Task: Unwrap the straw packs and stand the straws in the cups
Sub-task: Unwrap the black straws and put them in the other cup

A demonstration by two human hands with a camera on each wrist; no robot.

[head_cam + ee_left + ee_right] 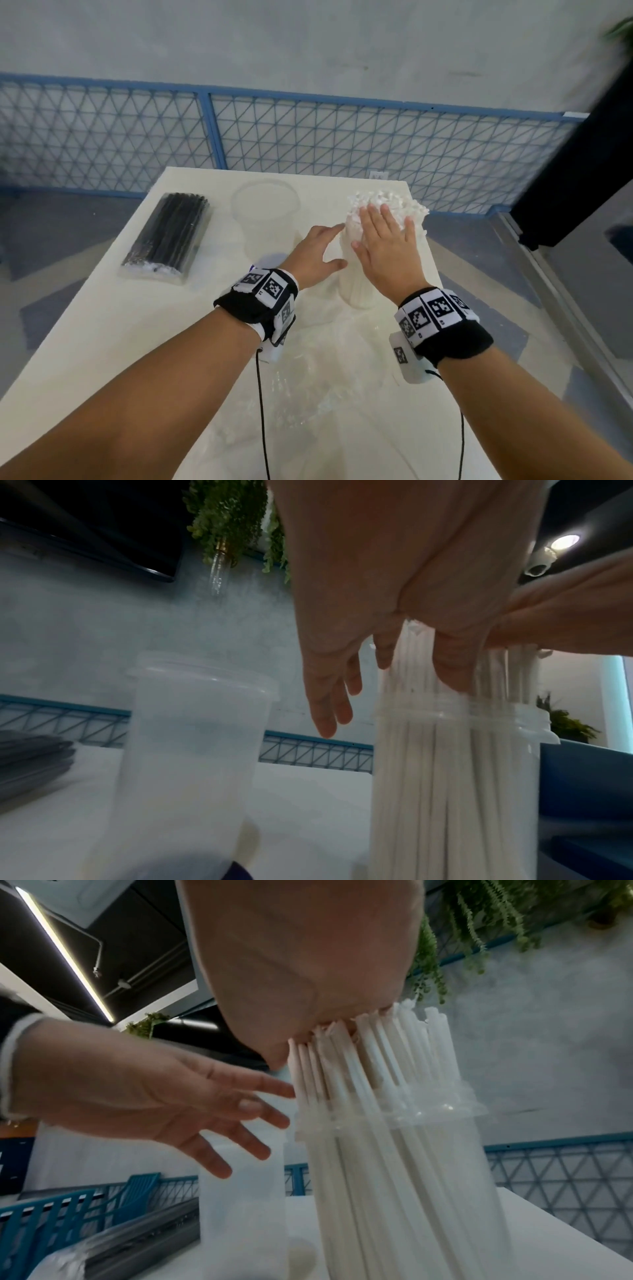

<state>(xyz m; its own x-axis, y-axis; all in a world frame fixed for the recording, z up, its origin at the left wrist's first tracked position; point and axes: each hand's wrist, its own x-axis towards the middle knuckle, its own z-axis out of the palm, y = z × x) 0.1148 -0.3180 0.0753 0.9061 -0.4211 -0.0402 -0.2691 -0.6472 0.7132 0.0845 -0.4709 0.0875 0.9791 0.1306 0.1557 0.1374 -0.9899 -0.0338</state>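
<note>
A clear cup (356,291) (462,777) (411,1177) at the table's middle right is packed with upright white straws (383,202) (387,1056). My right hand (387,240) (308,974) lies flat on the straw tops, fingers straight. My left hand (322,246) (329,696) (192,1104) is spread beside the straws on their left, its fingertips at or near them. An empty clear cup (265,212) (192,750) (243,1191) stands left of it. A sealed pack of black straws (168,236) (137,1237) lies flat further left.
A crumpled clear wrapper (325,370) lies on the white table (102,342) below my wrists. A blue mesh fence (308,144) runs behind the table's far edge. A dark panel (582,171) stands at the right.
</note>
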